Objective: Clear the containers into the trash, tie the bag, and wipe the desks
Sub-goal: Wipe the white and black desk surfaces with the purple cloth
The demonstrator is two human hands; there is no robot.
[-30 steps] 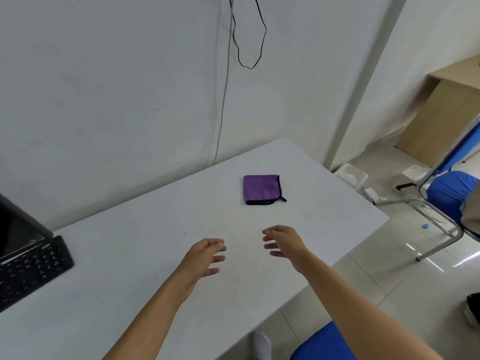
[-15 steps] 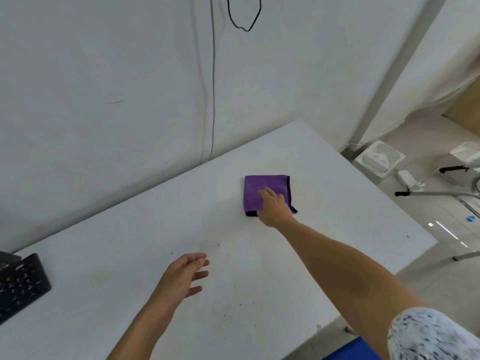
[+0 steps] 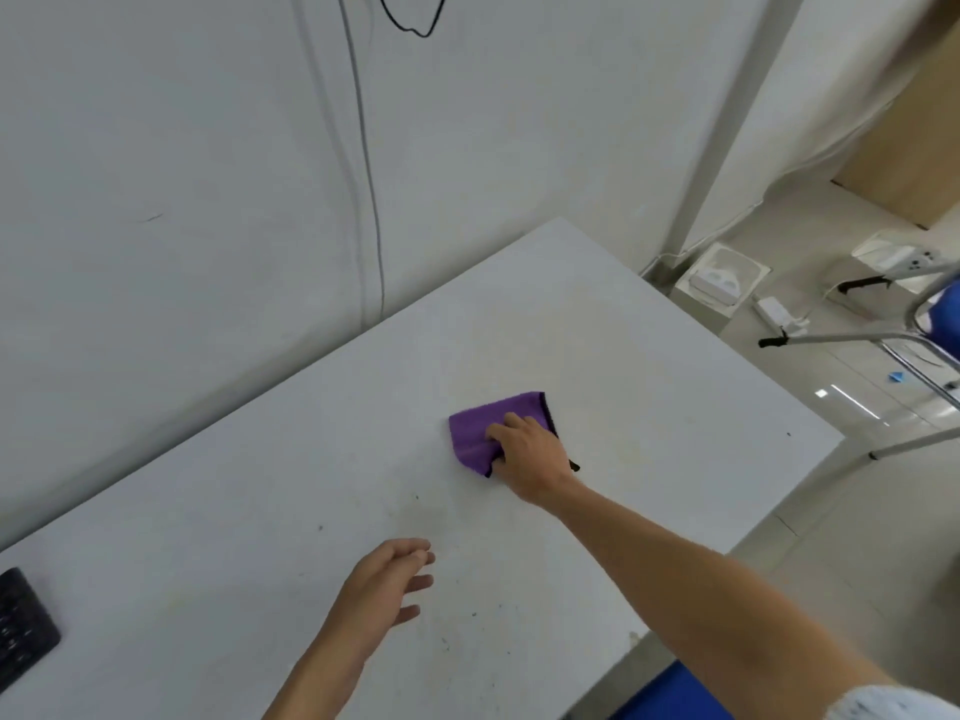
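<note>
L hand (image 3: 387, 589) hovers over flat white rectangular desk (image 3: 234, 511) nr its front edge, fingers loose, holding nothing. Further in, mid-desk, R hand (image 3: 530, 454) grips folded purple cloth w/ black trim (image 3: 480, 433). Desktop runs on to its far corner.

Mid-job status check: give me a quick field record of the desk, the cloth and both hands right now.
cloth: purple cloth, bunched up, lying on the white desk
right hand: right hand grips the cloth's near side
left hand: left hand relaxed, holding nothing, over the desk's near part
desk surface: dark specks between the two hands
other: black keyboard at the left edge
</note>
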